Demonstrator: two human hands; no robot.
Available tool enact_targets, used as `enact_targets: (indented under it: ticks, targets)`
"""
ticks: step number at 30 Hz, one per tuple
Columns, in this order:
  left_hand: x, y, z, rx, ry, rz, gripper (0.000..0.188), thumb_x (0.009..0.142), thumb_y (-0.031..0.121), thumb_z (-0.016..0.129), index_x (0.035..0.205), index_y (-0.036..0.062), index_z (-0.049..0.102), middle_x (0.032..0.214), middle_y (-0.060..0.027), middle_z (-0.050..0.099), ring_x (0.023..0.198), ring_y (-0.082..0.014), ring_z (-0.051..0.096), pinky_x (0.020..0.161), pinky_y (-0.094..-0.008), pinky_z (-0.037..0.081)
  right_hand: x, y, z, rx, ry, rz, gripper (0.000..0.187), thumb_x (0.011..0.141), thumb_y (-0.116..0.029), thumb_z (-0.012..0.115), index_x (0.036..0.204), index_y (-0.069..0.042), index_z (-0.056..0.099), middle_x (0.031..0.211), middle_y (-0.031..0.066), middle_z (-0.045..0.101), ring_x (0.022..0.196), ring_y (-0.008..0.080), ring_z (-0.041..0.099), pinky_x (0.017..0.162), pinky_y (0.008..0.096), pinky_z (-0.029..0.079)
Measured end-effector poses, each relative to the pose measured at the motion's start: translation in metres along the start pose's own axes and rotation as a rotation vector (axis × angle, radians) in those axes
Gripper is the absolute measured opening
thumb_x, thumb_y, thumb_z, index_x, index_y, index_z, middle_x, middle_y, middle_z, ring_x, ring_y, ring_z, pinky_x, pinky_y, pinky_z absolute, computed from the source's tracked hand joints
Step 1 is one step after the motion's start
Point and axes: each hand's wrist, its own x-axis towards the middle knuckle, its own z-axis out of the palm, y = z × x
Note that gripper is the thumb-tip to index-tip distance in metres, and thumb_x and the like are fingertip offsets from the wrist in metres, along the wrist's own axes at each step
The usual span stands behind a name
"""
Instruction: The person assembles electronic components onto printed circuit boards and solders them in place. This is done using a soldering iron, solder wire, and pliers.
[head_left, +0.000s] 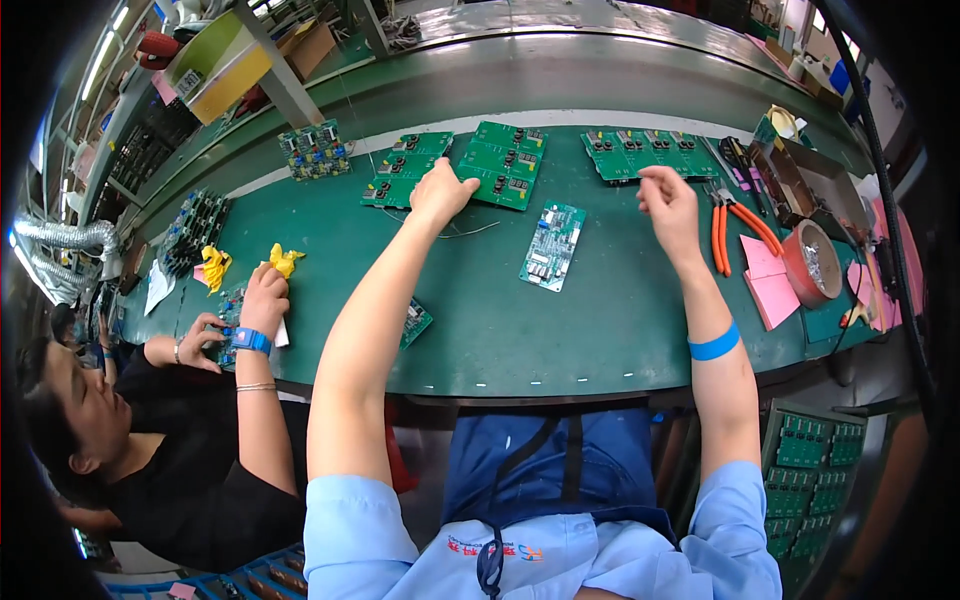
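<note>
My left hand (440,193) reaches over two green multi-section circuit panels. It rests at the right edge of the left panel (415,155), thumb held apart toward the other panel (506,165). Its remaining fingertips are partly hidden. My right hand (668,208), loosely curled with fingers apart and nothing visible in them, hovers just in front of a third green panel (650,153). Between my arms a single populated circuit board (553,246) lies on the green mat. Another board (414,323) shows partly behind my left forearm.
Orange-handled pliers (738,232), pink paper (768,285), a round tub (811,262) and a brown box (812,185) stand at the right. On the left a co-worker's hands (262,300) work at a board beside yellow cloths (285,261). A board stack (195,232) stands farther left.
</note>
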Motion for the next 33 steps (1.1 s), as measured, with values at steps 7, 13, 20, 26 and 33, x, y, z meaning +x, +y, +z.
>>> enact_targets:
  ticks: [7, 13, 20, 26, 33]
  targets:
    - [0.015, -0.008, 0.012, -0.454, -0.213, -0.165, 0.043, 0.060, 0.025, 0.068, 0.092, 0.0020, 0.051, 0.077, -0.0038, 0.052, 0.067, -0.0119, 0.048, 0.057, -0.0262, 0.040, -0.013, -0.002, 0.006, -0.207, -0.267, 0.070, 0.016, 0.072, -0.007, 0.049, 0.086, 0.000, 0.052, 0.060, 0.0036, 0.051, 0.051, 0.0081, 0.048, 0.048, 0.0212, 0.039]
    - [0.004, 0.012, 0.017, -0.791, -0.129, -0.103, 0.040, 0.070, 0.013, 0.058, 0.104, 0.0012, 0.041, 0.087, -0.0070, 0.051, 0.072, -0.0150, 0.051, 0.060, -0.0272, 0.043, -0.012, 0.002, 0.005, -0.269, -0.331, 0.071, 0.017, 0.071, -0.009, 0.051, 0.086, 0.000, 0.052, 0.062, 0.0055, 0.052, 0.054, 0.0112, 0.050, 0.051, 0.0241, 0.040]
    - [0.001, 0.023, 0.015, -1.546, -0.061, -0.121, 0.037, 0.076, 0.001, 0.045, 0.108, -0.0065, 0.029, 0.091, -0.0157, 0.049, 0.074, -0.0230, 0.055, 0.062, -0.0354, 0.049, -0.013, -0.002, 0.011, -0.301, -0.368, 0.063, 0.016, 0.072, -0.010, 0.051, 0.085, -0.001, 0.053, 0.063, 0.0060, 0.053, 0.056, 0.0119, 0.050, 0.053, 0.0245, 0.041]
    - [-0.040, 0.026, -0.025, -1.663, -0.328, 0.134, 0.039, 0.077, 0.007, 0.046, 0.110, -0.0034, 0.030, 0.094, -0.0111, 0.050, 0.078, -0.0182, 0.054, 0.067, -0.0313, 0.046, -0.005, -0.012, -0.003, 0.197, -0.048, 0.271, 0.033, 0.077, -0.028, 0.049, 0.095, 0.000, 0.049, 0.083, 0.0088, 0.053, 0.077, 0.0151, 0.051, 0.066, 0.0260, 0.042]
    - [-0.083, 0.034, -0.016, -1.540, -0.695, 0.154, 0.042, 0.073, 0.014, 0.054, 0.110, 0.0033, 0.036, 0.097, -0.0060, 0.049, 0.083, -0.0120, 0.050, 0.068, -0.0249, 0.044, -0.010, -0.039, -0.009, 0.880, -0.415, 0.477, 0.052, 0.081, -0.041, 0.034, 0.114, -0.001, 0.032, 0.105, 0.0098, 0.046, 0.094, 0.0163, 0.046, 0.079, 0.0289, 0.039]
